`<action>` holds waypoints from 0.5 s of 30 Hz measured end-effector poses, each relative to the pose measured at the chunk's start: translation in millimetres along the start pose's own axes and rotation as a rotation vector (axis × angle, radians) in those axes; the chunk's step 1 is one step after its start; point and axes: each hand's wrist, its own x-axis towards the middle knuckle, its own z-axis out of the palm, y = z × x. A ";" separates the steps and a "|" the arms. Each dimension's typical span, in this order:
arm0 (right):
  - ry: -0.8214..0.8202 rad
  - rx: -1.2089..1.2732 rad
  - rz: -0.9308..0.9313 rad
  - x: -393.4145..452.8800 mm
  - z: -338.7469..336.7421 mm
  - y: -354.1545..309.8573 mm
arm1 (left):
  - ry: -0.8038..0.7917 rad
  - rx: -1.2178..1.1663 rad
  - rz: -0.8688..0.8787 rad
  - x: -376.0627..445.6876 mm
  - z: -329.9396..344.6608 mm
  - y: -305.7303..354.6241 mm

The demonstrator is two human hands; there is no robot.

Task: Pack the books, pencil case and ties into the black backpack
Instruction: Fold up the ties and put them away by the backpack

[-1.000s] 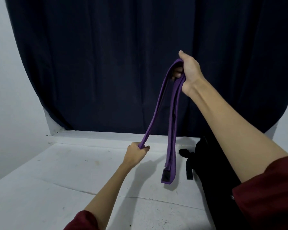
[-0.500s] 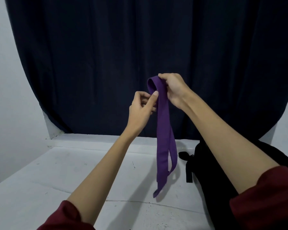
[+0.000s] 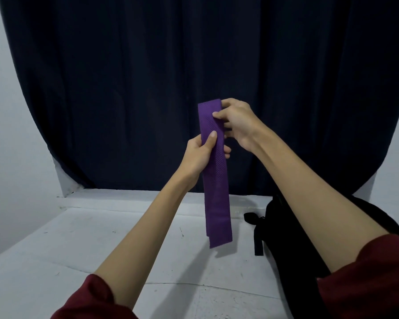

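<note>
A purple tie [image 3: 217, 192], folded into a flat hanging band, is held up in the air above the white table [image 3: 67, 249]. My right hand [image 3: 237, 120] pinches its folded top end. A little lower, my left hand [image 3: 200, 155] grips the band, thumb across its front and fingers behind. The tie's loose ends hang just above the table. The black backpack [image 3: 286, 245] lies at the right on the table, partly hidden by my right forearm; its opening is not visible. No books or pencil case are in view.
A dark navy curtain [image 3: 171, 65] hangs behind the table, with white wall [image 3: 9, 157] to the left. A black strap [image 3: 258, 236] of the backpack trails onto the table beside the tie's lower end.
The tie has been folded shorter and now hangs flat. My left hand slid down from the top fold to grip the band lower, while my right hand kept the top end.
</note>
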 end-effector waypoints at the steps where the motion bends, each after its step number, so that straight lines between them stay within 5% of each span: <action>1: -0.016 -0.019 -0.004 -0.9 0.1 0.7 | 0.020 0.009 0.009 -0.2 0.7 1.4; 8: 0.031 -0.159 0.014 -2.0 -0.9 4.4 | -0.083 0.113 -0.034 -3.9 -16.4 8.0; 13: -0.081 0.013 0.052 -5.5 -7.5 -0.7 | 0.216 0.007 0.001 9.4 -42.8 10.6; 15: -0.093 0.055 0.041 -6.8 -9.4 -3.6 | 0.070 0.107 0.005 14.9 -47.3 3.6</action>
